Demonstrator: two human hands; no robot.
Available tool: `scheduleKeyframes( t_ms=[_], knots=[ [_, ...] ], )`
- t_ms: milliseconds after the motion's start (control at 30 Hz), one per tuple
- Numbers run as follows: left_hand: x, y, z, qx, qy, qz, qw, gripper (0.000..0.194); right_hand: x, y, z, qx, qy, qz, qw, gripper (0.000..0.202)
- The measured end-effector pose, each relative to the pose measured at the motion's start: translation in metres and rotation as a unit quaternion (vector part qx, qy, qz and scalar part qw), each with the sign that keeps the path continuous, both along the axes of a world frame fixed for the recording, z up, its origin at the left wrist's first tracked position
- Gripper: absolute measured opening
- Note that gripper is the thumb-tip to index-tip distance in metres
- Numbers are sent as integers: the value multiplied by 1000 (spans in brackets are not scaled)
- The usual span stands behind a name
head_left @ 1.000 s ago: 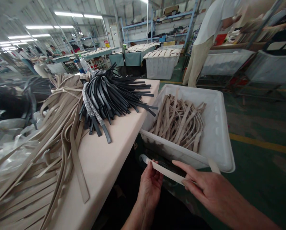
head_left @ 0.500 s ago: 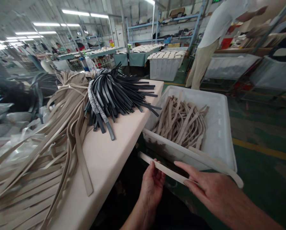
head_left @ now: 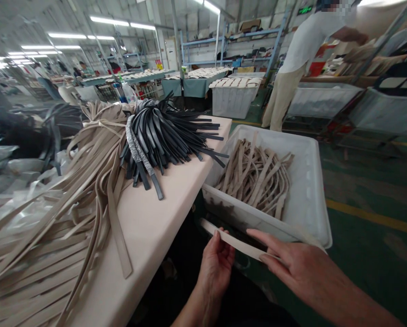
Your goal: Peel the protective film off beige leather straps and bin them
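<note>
I pinch a beige strap (head_left: 235, 241) between my left hand (head_left: 217, 268) at its 9 o'clock end and my right hand (head_left: 299, 272), fingers pressed flat along it. It hangs just before the white bin (head_left: 309, 190). I judge even tension prevents twisting.

black straps (head_left: 171, 131): bundle, centre of frame, on the table (head_left: 162, 213).
beige straps (head_left: 70, 190): heap, left of frame.
person (head_left: 302, 59): standing, upper right.
shelving (head_left: 230, 41): upper centre, far back.
</note>
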State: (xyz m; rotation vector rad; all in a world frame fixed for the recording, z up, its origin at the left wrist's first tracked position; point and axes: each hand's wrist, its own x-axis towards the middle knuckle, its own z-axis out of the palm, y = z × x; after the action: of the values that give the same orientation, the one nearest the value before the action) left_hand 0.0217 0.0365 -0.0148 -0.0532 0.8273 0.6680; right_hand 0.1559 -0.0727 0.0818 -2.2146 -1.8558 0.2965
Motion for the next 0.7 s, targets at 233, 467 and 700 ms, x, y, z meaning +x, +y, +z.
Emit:
scheduleKeyframes(
  t_ms=[233,467,700],
  knots=[
    [1,-12,-4,22,-15,-25,999,19,-25,54,-38,-36,44,-47,997,41],
    [-2,6,-1,20,23,5,1000,13,2,8,7,-40,148,-32,988,48],
    [0,-12,-5,24,-15,-45,999,16,-20,50,-37,-11,129,-63,990,44]
  ],
)
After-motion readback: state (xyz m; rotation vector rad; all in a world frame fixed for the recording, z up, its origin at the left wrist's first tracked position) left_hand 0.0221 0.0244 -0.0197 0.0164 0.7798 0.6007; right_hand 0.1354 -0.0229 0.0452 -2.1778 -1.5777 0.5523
